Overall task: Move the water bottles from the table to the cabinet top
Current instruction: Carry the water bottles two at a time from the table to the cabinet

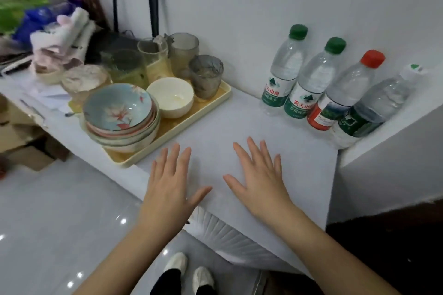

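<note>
From the head view, the left grip (167, 182) and the right grip (261, 179) are hovering side by side over the near edge of the white bench (227, 127). Both are spread apart with fingers straight, and neither is holding anything.

The four water bottles (309, 88) are standing upright in a close row at the far right of the bench, against the wall and well apart from both grips. Two are wearing green caps. The red-capped bottle (340, 96) is standing third, and the white-capped bottle (374, 112) is sitting nearest the corner. Whether this surface is the table or the cabinet top, I cannot tell.

All four appear to be sealed and holding clear water up to the shoulder. Each is probably fairly heavy for its size, with thin plastic walls that are likely giving a little under a squeeze. The smooth labels could be slippery. Wrapping round the body just above the label, or under the shoulder, is looking safest. The neighbours are touching, so the outermost one is offering the most room.

To the left, a yellow tray (225, 96) is carrying stacked patterned bowls (119, 112), a white bowl (171, 97) that is looking empty, and several cloudy glasses (206, 74) whose contents I cannot make out.
</note>
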{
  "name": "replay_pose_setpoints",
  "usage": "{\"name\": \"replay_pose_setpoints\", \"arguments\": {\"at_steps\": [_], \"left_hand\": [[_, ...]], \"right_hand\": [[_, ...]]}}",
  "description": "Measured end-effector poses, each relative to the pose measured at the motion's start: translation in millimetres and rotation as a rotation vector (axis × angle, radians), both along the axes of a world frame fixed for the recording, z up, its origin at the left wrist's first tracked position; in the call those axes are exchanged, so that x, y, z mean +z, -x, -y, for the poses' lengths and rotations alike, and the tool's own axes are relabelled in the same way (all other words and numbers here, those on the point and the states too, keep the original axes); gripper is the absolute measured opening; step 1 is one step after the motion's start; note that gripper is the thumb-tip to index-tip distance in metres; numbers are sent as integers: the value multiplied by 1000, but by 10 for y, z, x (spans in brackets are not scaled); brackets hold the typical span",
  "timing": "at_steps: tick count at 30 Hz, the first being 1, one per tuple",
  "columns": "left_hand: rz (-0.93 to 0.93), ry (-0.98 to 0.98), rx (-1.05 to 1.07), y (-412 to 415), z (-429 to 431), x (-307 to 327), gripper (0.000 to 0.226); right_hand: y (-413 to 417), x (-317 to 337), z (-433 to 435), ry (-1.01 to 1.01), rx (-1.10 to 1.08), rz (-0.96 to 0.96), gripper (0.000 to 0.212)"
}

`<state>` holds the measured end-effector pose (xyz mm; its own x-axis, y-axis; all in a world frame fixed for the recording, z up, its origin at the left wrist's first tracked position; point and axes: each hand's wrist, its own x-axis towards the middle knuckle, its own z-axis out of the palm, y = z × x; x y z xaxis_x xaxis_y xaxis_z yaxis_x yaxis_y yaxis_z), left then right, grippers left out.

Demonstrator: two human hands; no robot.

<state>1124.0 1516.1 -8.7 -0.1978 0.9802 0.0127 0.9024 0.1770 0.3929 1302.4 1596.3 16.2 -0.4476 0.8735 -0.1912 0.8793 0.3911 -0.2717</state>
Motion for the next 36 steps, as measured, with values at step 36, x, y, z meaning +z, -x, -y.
{"name": "replay_pose_setpoints", "arguments": {"at_steps": [36], "left_hand": [[721, 475, 1796, -155, 4472, -842, 76]], "right_hand": [[2953, -1064, 3963, 87, 1892, 651, 67]]}}
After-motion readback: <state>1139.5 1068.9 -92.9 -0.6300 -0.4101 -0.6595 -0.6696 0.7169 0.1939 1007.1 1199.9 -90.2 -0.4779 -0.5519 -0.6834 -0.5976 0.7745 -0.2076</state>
